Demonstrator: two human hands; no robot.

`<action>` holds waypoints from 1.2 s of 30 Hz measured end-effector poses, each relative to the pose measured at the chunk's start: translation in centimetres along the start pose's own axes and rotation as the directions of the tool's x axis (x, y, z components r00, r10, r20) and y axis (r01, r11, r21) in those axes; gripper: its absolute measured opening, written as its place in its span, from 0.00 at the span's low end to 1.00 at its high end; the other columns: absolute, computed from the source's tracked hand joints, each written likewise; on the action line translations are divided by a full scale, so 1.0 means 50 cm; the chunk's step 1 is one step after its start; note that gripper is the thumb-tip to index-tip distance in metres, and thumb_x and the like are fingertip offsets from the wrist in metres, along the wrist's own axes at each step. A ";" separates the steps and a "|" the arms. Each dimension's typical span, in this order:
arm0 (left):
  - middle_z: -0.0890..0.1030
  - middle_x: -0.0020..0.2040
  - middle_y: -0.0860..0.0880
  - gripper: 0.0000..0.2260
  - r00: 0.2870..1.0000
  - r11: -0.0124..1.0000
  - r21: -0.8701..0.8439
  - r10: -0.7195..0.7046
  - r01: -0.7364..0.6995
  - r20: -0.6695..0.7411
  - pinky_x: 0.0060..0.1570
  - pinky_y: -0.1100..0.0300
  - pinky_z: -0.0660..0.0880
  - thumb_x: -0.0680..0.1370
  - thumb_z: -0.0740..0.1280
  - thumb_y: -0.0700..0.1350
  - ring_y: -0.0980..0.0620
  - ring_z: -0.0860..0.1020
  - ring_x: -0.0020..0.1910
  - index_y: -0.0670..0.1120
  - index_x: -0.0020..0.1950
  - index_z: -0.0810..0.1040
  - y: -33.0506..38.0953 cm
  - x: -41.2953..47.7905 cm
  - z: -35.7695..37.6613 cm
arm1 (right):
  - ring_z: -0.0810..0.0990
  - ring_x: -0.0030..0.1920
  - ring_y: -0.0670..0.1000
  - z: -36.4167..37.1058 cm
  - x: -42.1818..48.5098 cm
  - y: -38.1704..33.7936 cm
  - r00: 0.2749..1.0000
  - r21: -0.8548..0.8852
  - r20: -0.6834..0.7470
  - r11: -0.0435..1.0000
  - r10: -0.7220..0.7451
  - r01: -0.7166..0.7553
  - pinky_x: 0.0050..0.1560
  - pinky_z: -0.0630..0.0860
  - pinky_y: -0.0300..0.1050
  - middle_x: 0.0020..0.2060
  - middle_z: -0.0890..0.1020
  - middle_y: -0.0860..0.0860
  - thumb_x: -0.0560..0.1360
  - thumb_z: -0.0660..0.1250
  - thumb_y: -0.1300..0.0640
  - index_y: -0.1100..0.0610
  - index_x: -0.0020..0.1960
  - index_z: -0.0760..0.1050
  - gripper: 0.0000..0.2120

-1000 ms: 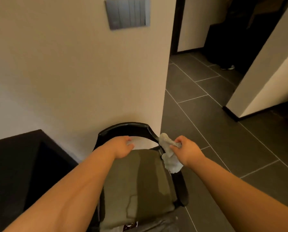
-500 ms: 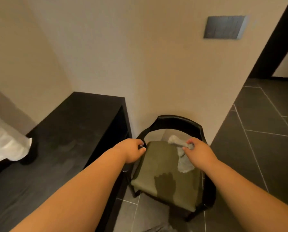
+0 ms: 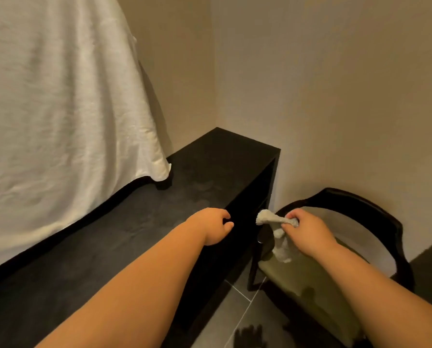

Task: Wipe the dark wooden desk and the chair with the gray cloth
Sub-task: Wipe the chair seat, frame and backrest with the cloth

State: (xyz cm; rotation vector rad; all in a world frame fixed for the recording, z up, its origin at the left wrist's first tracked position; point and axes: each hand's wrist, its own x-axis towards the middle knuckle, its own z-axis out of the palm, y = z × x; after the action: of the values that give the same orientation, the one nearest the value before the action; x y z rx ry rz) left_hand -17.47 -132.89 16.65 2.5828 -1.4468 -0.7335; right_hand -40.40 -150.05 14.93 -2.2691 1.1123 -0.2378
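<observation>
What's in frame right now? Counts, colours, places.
desk: 1, dark wood, runs from lower left into the wall corner
chair: 1, black frame with olive seat, right of the desk's end, against the wall
cloth: 1, gray, gripped above the chair seat, one end hanging down
sheet: 1, white, draped at left, hem reaching the desk top
walls: 2, beige, meeting behind the desk
floor: 1, gray tiles, under desk and chair
left hand: 1, fingers loosely curled, holding nothing, at the desk's front edge
right hand: 1, grips the cloth
</observation>
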 end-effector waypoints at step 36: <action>0.79 0.70 0.49 0.22 0.349 0.307 -0.510 -0.937 0.804 -0.014 0.68 0.46 0.75 0.85 0.59 0.59 0.46 0.78 0.67 0.52 0.77 0.72 -0.713 -1.199 0.249 | 0.79 0.45 0.46 0.754 -0.577 -0.977 0.292 0.220 0.609 0.510 -0.738 0.831 0.41 0.75 0.46 0.46 0.82 0.45 0.80 0.67 0.45 0.42 0.53 0.76 0.03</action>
State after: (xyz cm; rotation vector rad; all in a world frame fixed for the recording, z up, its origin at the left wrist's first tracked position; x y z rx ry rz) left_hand -21.38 -62.12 16.56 2.7412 0.4193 -0.5270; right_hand -11.26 -88.50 15.70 -2.5234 -0.4763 0.2691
